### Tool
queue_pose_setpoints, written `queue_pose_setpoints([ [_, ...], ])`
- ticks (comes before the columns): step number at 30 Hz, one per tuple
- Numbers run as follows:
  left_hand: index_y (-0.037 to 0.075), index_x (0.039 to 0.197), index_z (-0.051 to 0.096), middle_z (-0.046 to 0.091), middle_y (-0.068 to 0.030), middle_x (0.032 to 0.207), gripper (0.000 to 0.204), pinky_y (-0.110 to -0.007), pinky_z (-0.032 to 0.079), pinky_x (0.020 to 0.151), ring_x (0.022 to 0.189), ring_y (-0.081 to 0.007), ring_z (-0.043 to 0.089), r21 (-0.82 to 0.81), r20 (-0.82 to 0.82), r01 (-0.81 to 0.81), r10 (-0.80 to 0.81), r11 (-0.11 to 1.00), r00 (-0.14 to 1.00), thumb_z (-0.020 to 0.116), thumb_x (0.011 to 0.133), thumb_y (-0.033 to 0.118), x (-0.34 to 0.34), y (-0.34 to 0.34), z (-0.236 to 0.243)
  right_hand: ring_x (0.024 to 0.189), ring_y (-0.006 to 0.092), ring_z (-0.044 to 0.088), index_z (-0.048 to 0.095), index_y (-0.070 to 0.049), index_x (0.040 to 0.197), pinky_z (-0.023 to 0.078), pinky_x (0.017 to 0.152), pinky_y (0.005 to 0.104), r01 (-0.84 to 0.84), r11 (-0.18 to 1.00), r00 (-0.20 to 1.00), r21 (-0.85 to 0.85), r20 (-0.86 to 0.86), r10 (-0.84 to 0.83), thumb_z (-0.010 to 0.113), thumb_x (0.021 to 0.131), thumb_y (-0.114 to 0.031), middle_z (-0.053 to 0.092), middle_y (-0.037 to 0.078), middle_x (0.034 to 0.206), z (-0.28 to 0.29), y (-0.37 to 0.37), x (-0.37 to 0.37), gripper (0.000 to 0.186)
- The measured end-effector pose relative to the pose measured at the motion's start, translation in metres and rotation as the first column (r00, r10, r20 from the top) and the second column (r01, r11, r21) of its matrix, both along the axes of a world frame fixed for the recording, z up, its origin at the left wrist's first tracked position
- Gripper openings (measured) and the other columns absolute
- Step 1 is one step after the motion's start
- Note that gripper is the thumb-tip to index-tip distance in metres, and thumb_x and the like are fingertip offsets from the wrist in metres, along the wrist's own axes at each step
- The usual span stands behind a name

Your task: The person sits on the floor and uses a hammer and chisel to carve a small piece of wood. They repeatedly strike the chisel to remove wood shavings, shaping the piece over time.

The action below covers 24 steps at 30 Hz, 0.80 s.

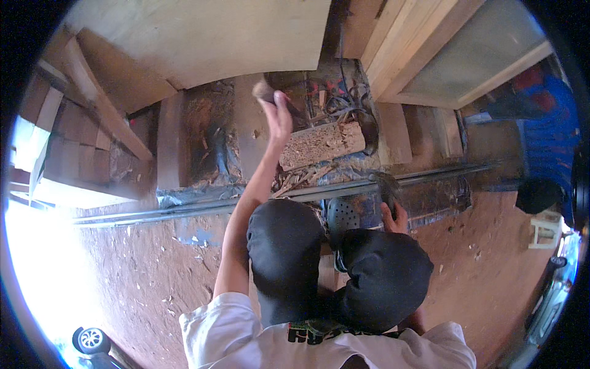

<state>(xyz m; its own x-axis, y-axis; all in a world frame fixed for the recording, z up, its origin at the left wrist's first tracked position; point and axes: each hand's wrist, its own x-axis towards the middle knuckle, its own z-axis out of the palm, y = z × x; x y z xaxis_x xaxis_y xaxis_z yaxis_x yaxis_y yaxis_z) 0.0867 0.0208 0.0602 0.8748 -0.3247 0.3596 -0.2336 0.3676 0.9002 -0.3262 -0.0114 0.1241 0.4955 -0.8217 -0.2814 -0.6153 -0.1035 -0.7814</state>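
My left hand [281, 120] reaches far forward, its fingers closed on a short brown wooden piece [264, 92] with a pale end; motion blurs it. Closer to me and to the right, my right hand [395, 218] grips a dark, elongated object [385, 187] whose kind I cannot make out. Between and beyond the hands lies a rough, flaky wooden block [322, 146] among shavings. A dark clog with holes [343, 215] is on my foot, left of my right hand.
Long metal bars [215, 209] cross in front of me. A large pale panel [203, 37] stands ahead, a wooden frame [424, 49] at far right. Boards [77, 141] are stacked at left. A person in blue [550, 135] is at right, near a pale stool [544, 232].
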Motion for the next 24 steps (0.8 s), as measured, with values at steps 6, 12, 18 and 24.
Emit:
queue_pose_setpoints([
  [6,0.004,0.125,0.033,0.044,-0.0037,0.100,0.034,-0.029,0.037,0.084,0.090,-0.0135,0.043,0.105,0.124,-0.008,-0.005,0.994,0.992,0.048,0.099,0.020,0.022,0.045,0.048,0.069,0.0210,0.054,0.061,0.003,0.094,0.044,0.065,0.0374,-0.089,0.984,0.995,-0.153,-0.061,0.080,0.061,0.090,-0.038,0.061,0.012,0.075,-0.026,0.001,-0.005,0.041],
  [12,0.006,0.121,0.035,0.043,-0.0036,0.098,0.030,-0.029,0.038,0.083,0.089,-0.0141,0.043,0.234,0.048,0.087,-0.101,0.968,0.994,0.048,0.099,0.022,0.004,0.070,0.018,0.063,0.0154,0.047,0.060,0.003,0.088,0.041,0.059,0.0349,-0.024,0.994,0.999,0.109,-0.025,0.027,0.061,0.091,-0.037,0.057,0.007,0.067,-0.047,0.009,-0.009,0.039],
  [18,0.006,0.121,0.035,0.043,-0.0040,0.096,0.029,-0.030,0.038,0.083,0.087,-0.0142,0.043,0.211,0.081,0.016,-0.034,0.977,0.996,0.046,0.099,0.021,0.000,0.077,-0.004,0.067,0.0161,0.050,0.062,0.003,0.091,0.042,0.063,0.0337,0.008,0.992,0.999,0.124,-0.043,-0.002,0.060,0.091,-0.036,0.059,0.008,0.071,-0.043,0.013,-0.008,0.039],
  [24,0.006,0.117,0.036,0.043,-0.0043,0.095,0.023,-0.030,0.038,0.083,0.087,-0.0147,0.043,0.197,0.049,-0.002,-0.008,0.980,0.999,0.044,0.099,0.017,0.004,0.078,0.002,0.072,0.0209,0.057,0.063,0.003,0.094,0.045,0.069,0.0361,-0.001,0.990,0.992,0.138,-0.122,0.018,0.060,0.090,-0.040,0.064,0.012,0.078,-0.051,0.007,-0.012,0.042],
])
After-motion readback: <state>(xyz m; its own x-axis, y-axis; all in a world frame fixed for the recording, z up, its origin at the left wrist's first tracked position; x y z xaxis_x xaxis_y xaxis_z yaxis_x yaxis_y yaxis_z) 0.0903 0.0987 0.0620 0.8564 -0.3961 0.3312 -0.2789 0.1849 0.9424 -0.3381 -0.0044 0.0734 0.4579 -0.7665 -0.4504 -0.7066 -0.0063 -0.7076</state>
